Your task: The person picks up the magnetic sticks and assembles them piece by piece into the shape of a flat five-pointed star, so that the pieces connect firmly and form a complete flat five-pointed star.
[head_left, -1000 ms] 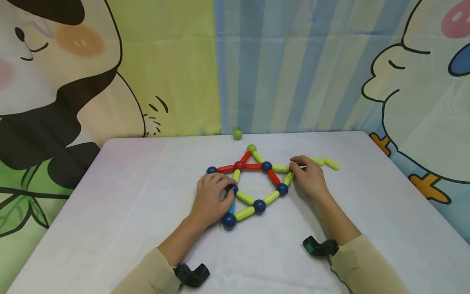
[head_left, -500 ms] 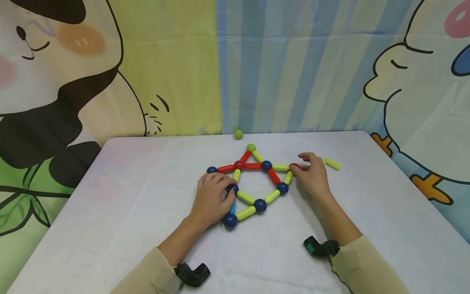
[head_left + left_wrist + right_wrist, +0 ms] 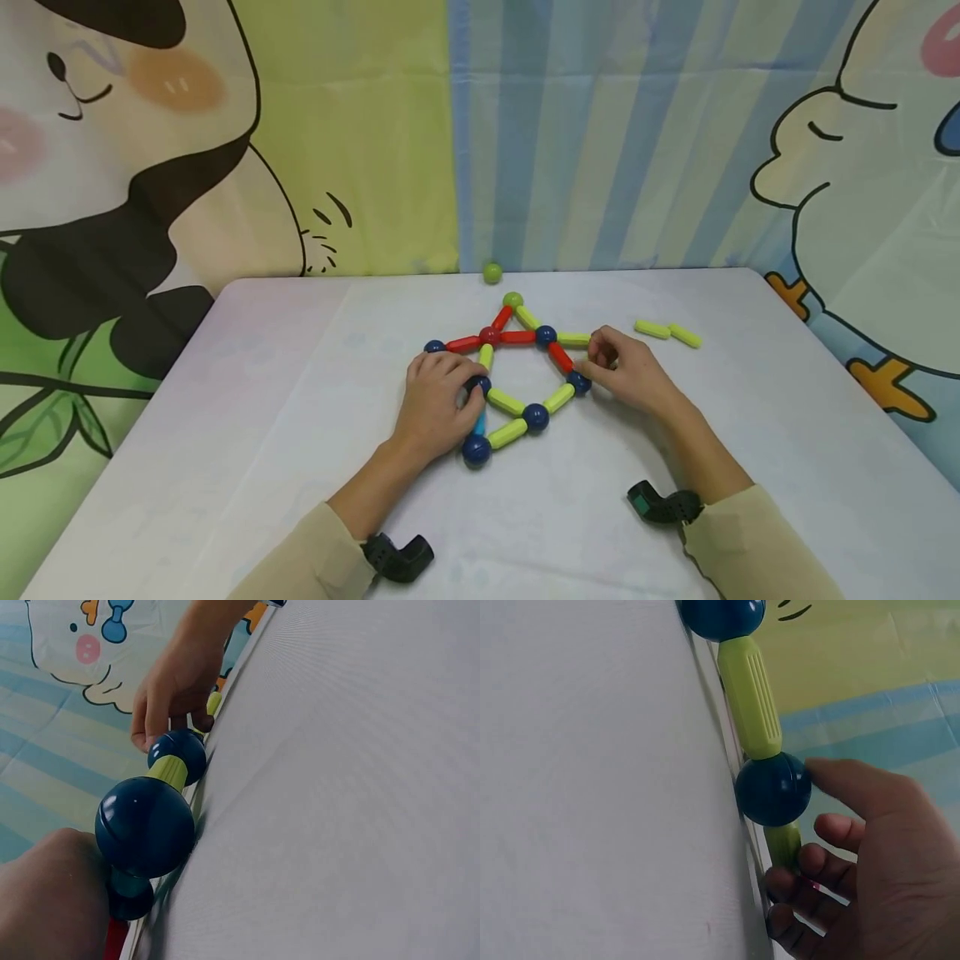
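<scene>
A flat frame of magnetic sticks and balls lies on the white table. My left hand [image 3: 438, 404] curls round a blue ball [image 3: 480, 385] at its left side, largely covering it. On the right, my right hand [image 3: 630, 367] has its thumb at another blue ball [image 3: 773, 789]. Its curled fingers [image 3: 802, 889] meet the yellow-green stick [image 3: 784, 846] running from that ball, and the corner beyond is hidden behind them. A blue ball [image 3: 536, 417] joins two yellow-green sticks at the front. Red sticks [image 3: 517, 337] meet a red ball [image 3: 489, 335] at the back.
Two loose yellow-green sticks [image 3: 667, 333] lie beyond my right hand. A loose green ball [image 3: 492, 273] sits at the table's back edge, before a printed cloth backdrop [image 3: 555, 133]. Both wrists wear black camera mounts [image 3: 663, 504].
My right hand has moved from the red ball at the right corner down toward the blue ball, uncovering the loose sticks. The left hand keeps its grip. The view has shifted slightly.
</scene>
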`<state>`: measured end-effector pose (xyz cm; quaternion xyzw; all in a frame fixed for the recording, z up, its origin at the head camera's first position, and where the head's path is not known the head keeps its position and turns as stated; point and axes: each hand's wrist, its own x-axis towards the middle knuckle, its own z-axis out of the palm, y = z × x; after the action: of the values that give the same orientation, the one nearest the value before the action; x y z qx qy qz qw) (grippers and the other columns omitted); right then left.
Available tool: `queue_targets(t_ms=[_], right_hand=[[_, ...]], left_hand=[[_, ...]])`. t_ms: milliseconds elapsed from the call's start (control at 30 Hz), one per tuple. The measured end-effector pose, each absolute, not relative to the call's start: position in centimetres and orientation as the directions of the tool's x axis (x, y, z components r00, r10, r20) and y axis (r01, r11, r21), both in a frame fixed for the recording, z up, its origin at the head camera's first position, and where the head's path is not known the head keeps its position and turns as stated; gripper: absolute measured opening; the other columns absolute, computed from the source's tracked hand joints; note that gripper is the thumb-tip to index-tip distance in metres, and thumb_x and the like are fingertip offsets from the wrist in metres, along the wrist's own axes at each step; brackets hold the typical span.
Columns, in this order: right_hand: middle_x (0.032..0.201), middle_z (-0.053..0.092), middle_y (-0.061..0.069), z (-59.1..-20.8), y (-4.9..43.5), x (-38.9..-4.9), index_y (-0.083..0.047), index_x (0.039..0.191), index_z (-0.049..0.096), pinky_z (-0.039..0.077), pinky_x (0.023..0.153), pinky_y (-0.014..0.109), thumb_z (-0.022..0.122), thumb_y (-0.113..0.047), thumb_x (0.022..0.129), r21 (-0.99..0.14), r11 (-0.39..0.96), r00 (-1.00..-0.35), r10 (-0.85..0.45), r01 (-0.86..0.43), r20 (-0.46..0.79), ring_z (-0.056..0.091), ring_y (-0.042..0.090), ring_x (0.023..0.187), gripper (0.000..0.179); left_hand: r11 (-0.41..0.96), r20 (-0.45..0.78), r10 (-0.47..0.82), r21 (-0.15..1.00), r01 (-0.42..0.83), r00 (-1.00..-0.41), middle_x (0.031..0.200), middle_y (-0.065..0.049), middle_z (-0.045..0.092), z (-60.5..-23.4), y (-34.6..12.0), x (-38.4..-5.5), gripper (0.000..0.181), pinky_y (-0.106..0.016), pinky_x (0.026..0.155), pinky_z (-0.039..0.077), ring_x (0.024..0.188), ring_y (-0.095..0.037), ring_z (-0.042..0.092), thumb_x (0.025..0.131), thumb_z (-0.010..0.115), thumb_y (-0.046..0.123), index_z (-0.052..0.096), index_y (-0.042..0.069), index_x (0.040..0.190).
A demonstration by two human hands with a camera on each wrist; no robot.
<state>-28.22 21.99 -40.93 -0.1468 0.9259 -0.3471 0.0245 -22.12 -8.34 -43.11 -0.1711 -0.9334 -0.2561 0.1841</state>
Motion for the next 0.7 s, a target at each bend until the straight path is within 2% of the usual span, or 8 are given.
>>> queue_targets(t_ms=[200,467,567,700], right_hand=[[0.108,0.063,0.010,-41.23,22.04,-28.25,-0.008,0.108,0.059,0.051,0.077,0.033,0.080,-0.030,0.089,-0.664,0.703,-0.947,-0.321,-0.255,0.023,0.060,0.024,0.095,0.036],[0.104,0.065,0.010,-41.49,21.99,-28.40,-0.009,0.119,0.060,0.051,0.077,0.032,0.075,-0.030,0.094,-0.658,0.723,-0.966,-0.258,-0.208,0.021,0.061,0.025,0.096,0.036],[0.101,0.066,0.010,-41.56,22.02,-28.51,-0.009,0.124,0.062,0.051,0.076,0.031,0.073,-0.030,0.096,-0.658,0.725,-0.969,-0.245,-0.202,0.028,0.059,0.024,0.092,0.037],[0.102,0.068,0.011,-41.56,22.07,-28.63,-0.009,0.130,0.063,0.051,0.075,0.030,0.070,-0.028,0.099,-0.673,0.715,-0.972,-0.233,-0.189,0.025,0.059,0.023,0.089,0.037]], left_hand=[[0.846,0.454,0.204,0.365,0.390,-0.868,0.112,-0.003,0.074,-43.01,-8.35,-21.98,0.022,-0.063,0.110,0.037,0.113,-0.028,0.059,0.091,0.068,0.025,0.077,0.018,0.110],[0.823,0.493,0.320,0.278,0.495,-0.809,0.105,0.000,0.073,-42.99,-8.52,-21.89,0.024,-0.056,0.104,0.042,0.104,-0.024,0.061,0.090,0.067,0.028,0.078,0.020,0.109],[0.792,0.480,0.396,0.253,0.556,-0.783,0.101,0.002,0.071,-42.81,-8.50,-21.74,0.025,-0.049,0.100,0.047,0.100,-0.021,0.061,0.090,0.068,0.030,0.079,0.020,0.111],[0.727,0.454,0.505,0.236,0.645,-0.734,0.097,0.006,0.071,-42.47,-8.39,-21.46,0.026,-0.033,0.083,0.051,0.091,-0.013,0.059,0.089,0.070,0.030,0.079,0.022,0.112]])
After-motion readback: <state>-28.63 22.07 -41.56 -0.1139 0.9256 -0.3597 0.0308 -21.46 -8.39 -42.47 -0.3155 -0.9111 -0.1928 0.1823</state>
